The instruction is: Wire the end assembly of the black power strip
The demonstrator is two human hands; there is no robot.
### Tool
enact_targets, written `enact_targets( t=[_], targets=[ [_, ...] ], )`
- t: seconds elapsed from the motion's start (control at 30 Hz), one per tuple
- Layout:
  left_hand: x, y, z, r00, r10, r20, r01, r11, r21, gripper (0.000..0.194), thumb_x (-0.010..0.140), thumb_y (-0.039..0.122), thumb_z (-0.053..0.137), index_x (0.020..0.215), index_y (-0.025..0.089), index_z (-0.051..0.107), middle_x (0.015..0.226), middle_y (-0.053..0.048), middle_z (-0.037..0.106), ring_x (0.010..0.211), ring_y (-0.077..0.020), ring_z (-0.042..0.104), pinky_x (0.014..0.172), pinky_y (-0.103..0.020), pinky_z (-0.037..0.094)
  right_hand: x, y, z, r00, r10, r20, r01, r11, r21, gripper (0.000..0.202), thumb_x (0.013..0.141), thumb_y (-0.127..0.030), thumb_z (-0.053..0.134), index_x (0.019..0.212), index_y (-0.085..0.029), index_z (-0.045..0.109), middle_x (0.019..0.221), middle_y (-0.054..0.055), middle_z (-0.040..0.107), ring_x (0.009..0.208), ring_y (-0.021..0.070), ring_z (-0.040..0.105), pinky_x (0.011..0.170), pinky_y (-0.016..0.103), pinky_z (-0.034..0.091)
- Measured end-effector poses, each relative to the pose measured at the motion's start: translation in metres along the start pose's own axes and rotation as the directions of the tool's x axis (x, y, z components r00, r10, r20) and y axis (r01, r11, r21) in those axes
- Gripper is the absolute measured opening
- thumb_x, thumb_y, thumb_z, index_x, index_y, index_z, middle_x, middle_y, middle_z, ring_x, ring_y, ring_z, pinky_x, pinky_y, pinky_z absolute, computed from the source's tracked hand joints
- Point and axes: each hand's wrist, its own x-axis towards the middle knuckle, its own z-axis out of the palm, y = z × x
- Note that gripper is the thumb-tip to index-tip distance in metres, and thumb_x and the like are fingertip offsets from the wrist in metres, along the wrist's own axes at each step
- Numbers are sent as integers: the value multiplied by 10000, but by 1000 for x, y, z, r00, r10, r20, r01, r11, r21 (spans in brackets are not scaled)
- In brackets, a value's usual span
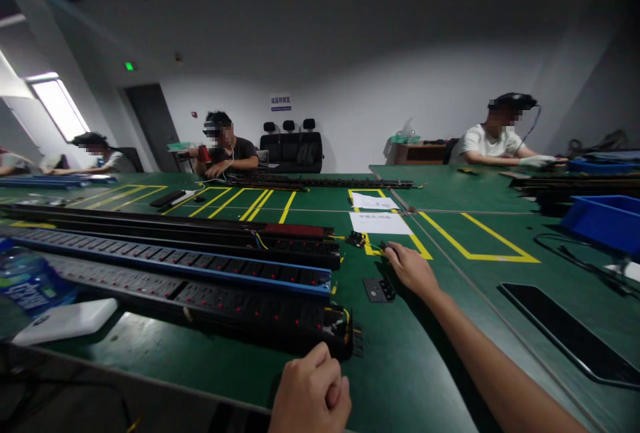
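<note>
My right hand (413,269) reaches across the green table, its fingers closed at the tips on a small dark part (383,245). Beside those fingertips lies a black end piece (355,239) with yellow-green wire around it. A flat black bracket plate (379,290) rests just nearer to me. My left hand (313,389) is curled into a fist at the table's front edge, with nothing showing in it. Close to that fist is the open end of a long black socket strip (225,303), wires visible inside. A blue-edged socket strip (200,261) lies behind it.
A phone (570,329) lies on the right, near a black cable (575,253) and a blue bin (605,219). Printed sheets (380,223) lie ahead. At left are a bottle (33,279) and a white device (67,321). Several people sit across the tables.
</note>
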Motion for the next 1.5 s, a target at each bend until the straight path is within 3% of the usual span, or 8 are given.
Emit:
enact_targets(
  t=[0.57, 1.5],
  targets=[
    [0, -3, 3, 1000, 6, -8, -5, 999, 36, 255, 729, 60, 513, 583, 191, 349, 622, 23, 464, 509, -69, 473, 494, -264, 253, -1, -3, -2, 1000, -8, -5, 8, 1000, -6, 503, 1019, -438, 300, 1302, -151, 600, 1216, 126, 693, 1116, 291, 624, 950, 385, 437],
    [2, -1, -1, 998, 42, -39, -40, 997, 66, 295, 844, 109, 484, 585, 186, 366, 623, 31, 467, 496, -56, 476, 499, -228, 290, -2, -9, -9, 1000, 15, -3, -15, 999, -35, 460, 1033, -419, 330, 1278, -163, 623, 1228, 109, 693, 1115, 262, 620, 941, 325, 419]
  ],
)
